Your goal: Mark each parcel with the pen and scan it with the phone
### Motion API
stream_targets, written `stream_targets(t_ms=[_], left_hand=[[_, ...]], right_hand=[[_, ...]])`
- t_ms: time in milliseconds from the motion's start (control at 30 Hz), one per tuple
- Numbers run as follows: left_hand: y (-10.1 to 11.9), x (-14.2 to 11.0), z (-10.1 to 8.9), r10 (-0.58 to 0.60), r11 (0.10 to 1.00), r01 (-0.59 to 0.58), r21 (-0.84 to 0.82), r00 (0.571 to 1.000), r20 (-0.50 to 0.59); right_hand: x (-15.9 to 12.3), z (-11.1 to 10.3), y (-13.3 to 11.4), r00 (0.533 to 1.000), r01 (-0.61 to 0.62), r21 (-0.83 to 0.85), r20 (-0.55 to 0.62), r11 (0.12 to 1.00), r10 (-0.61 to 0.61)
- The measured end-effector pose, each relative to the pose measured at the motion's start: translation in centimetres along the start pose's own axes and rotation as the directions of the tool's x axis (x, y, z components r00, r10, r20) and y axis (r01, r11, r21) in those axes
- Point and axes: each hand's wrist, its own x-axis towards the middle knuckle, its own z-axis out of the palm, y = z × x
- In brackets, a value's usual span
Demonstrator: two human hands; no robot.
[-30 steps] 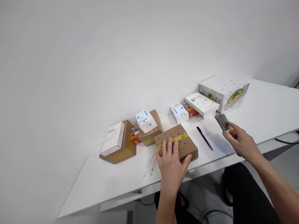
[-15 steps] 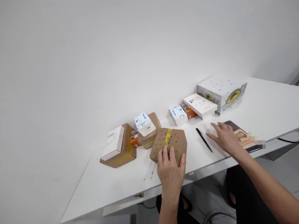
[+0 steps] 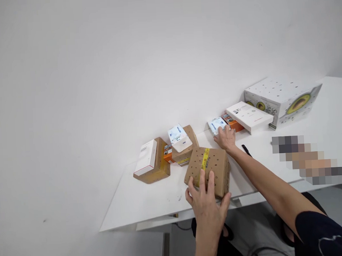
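My left hand (image 3: 207,200) lies flat, fingers spread, on the near end of a brown perforated box with a yellow tape strip (image 3: 209,166) at the table's front edge. My right hand (image 3: 225,137) reaches across the table to a small white and blue packet (image 3: 216,124) near the wall, with its fingers curled over the packet's near side. A black pen (image 3: 246,150) lies on the table and is partly hidden by my right forearm.
Along the wall on the white table (image 3: 151,197) stand a brown box with a white box on it (image 3: 150,162), an orange box (image 3: 168,154), another brown box topped by a packet (image 3: 183,143), a flat white box (image 3: 249,116) and an avocado-print box (image 3: 284,99).
My right hand put the book down at the right and moved left to the small white and blue packet. The brown box under my left hand was turned round.
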Motion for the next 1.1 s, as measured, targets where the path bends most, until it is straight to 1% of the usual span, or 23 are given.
stream_targets(t_ms=[100, 167, 233, 300, 333, 400, 467, 533, 600, 633, 700, 767, 867, 1000, 1067, 1100], left_hand=[[-0.4, -0.1, -0.2, 0.041, 0.999, -0.04, -0.007, 0.996, 0.073], [-0.9, 0.0, -0.4, 0.091, 0.996, -0.09, -0.021, 0.991, 0.102], [-1.3, 0.2, -0.7, 0.157, 0.987, -0.153, -0.041, 0.981, 0.111], [-1.6, 0.4, -1.0, 0.209, 0.978, -0.204, -0.049, 0.97, 0.12], [-1.7, 0.5, -1.1, 0.222, 0.975, -0.219, -0.044, 0.967, 0.127], [-1.4, 1.1, -1.2, 0.229, 0.973, -0.228, -0.02, 0.963, 0.142], [-0.5, 2.1, -0.9, 0.22, 0.974, -0.224, 0.011, 0.964, 0.146], [0.7, 3.5, -0.2, 0.195, 0.978, -0.203, 0.046, 0.972, 0.134], [2.1, 5.4, 0.8, 0.139, 0.986, -0.147, 0.082, 0.985, 0.103], [2.8, 6.4, 1.4, 0.123, 0.988, -0.13, 0.087, 0.989, 0.082], [4.0, 8.4, 2.6, 0.086, 0.993, -0.09, 0.077, 0.995, 0.054], [4.9, 10.6, 3.8, 0.054, 0.996, -0.056, 0.064, 0.998, 0.041], [5.5, 14.1, 5.6, 0.024, 0.997, -0.027, 0.068, 0.999, 0.039], [5.1, 18.5, 7.3, -0.009, 1.0, 0.007, 0.027, 0.997, 0.079], [4.4, 19.7, 7.7, 0.021, 0.999, -0.016, -0.046, 0.995, 0.1], [3.9, 19.7, 7.8, 0.051, 0.995, -0.043, -0.091, 0.995, 0.085]], right_hand=[[-1.2, -0.8, 1.4, 0.997, 0.075, 0.012, 0.008, 0.997, -0.075], [-2.4, -2.3, 2.7, 0.99, 0.142, 0.027, -0.007, 0.99, -0.141], [-3.9, -4.4, 4.2, 0.974, 0.214, 0.066, -0.091, 0.975, -0.208], [-5.6, -7.0, 5.8, 0.939, 0.286, 0.107, -0.23, 0.952, -0.256], [-6.6, -8.3, 6.6, 0.923, 0.306, 0.115, -0.279, 0.945, -0.265], [-8.8, -10.9, 8.1, 0.912, 0.284, 0.136, -0.343, 0.949, -0.224], [-11.0, -13.1, 9.4, 0.909, 0.225, 0.164, -0.39, 0.96, -0.147], [-13.0, -14.6, 10.4, 0.894, 0.159, 0.201, -0.445, 0.967, -0.054], [-14.8, -15.6, 11.0, 0.863, 0.109, 0.228, -0.504, 0.967, 0.022], [-15.5, -16.0, 11.2, 0.845, 0.099, 0.234, -0.532, 0.967, 0.043], [-16.5, -16.3, 11.3, 0.819, 0.11, 0.237, -0.572, 0.965, 0.047], [-17.3, -16.3, 11.3, 0.813, 0.136, 0.243, -0.581, 0.96, 0.032], [-18.1, -15.9, 11.0, 0.821, 0.158, 0.267, -0.57, 0.951, 0.023], [-18.9, -15.3, 9.9, 0.841, 0.207, 0.278, -0.541, 0.938, -0.025], [-19.3, -14.7, 9.2, 0.851, 0.249, 0.286, -0.52, 0.925, -0.068], [-19.4, -14.3, 8.9, 0.855, 0.271, 0.297, -0.512, 0.916, -0.087]])
